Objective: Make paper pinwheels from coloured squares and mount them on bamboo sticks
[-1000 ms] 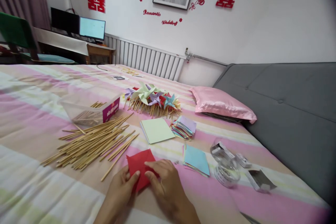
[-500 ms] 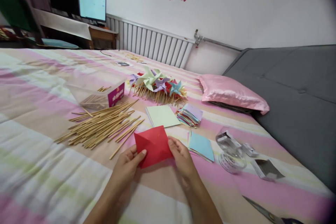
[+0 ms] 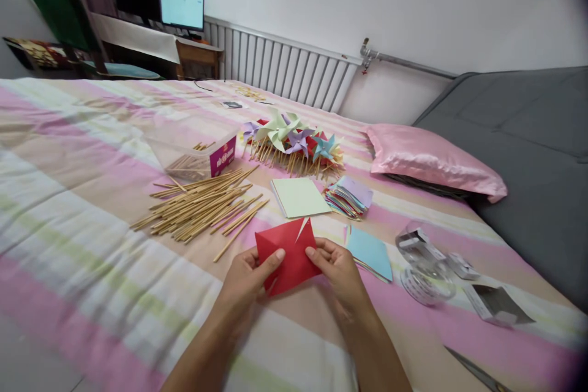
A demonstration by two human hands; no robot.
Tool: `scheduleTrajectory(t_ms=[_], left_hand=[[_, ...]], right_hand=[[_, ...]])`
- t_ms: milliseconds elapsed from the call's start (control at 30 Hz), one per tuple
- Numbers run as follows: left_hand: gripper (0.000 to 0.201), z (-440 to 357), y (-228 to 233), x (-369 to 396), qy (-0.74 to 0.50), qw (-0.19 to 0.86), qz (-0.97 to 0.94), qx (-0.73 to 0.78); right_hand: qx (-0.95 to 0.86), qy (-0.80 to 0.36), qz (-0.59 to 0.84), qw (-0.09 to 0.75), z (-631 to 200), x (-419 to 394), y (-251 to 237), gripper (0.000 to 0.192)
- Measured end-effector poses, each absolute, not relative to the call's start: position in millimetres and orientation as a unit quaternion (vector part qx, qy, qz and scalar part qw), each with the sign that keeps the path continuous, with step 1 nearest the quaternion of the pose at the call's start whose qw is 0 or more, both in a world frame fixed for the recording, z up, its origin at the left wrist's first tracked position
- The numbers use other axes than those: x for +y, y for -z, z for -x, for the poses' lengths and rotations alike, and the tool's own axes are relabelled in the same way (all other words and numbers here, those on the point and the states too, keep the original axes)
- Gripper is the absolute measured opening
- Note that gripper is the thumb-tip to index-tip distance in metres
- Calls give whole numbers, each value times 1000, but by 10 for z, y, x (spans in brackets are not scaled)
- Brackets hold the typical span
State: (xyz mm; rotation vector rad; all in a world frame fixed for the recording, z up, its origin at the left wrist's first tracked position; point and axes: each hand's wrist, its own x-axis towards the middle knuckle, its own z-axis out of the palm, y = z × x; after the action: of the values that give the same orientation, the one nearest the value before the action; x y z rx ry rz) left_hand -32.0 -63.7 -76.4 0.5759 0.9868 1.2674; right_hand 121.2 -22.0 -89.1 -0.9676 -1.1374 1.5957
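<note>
Between my hands is a square of red paper (image 3: 290,257), with slits cut in from its corners; the slit at its upper right gapes. My left hand (image 3: 250,275) pinches its left side, thumb on top. On the right side, my right hand (image 3: 337,266) grips it with the thumb on the face and fingers behind. Just beyond lies a pale green stack of paper squares (image 3: 301,198). Close to my right hand is a stack with a light blue sheet (image 3: 371,252) on top. Left of the paper, many thin wooden sticks (image 3: 197,211) lie in a loose pile.
Finished paper pinwheels (image 3: 294,135) on sticks lie farther back, near a clear plastic box (image 3: 184,159). A mixed-colour paper stack (image 3: 349,197), clear round container (image 3: 427,282), small open box (image 3: 496,303) and scissors (image 3: 475,370) are at right. A pink pillow (image 3: 432,159) rests by the grey headboard (image 3: 528,128).
The camera view has shifted, so the scene sits farther right overall. My right thumb has moved inward over the red paper, and the slit at its upper right has spread apart.
</note>
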Motion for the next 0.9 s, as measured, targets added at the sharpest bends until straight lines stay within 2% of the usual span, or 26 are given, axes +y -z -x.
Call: scheduleTrajectory(t_ms=[200,467,700,900], left_hand=[[41,327,745,-648,-571,648,-228,450],[39,326,769,-661,-579,657,-204,438],[40,371,743,-607,-568,668,-158,454],[38,404,766,-593,-563,671,-151,459]], right_hand=[[-495,-651,383,429,-1182,-251,877,33],[-478,-653,392,438,-1170,-267,877,29],[-412,-630,425,502,-1203,-222,903,29],[-353,-561,438,607,-1256,-144,921,31]])
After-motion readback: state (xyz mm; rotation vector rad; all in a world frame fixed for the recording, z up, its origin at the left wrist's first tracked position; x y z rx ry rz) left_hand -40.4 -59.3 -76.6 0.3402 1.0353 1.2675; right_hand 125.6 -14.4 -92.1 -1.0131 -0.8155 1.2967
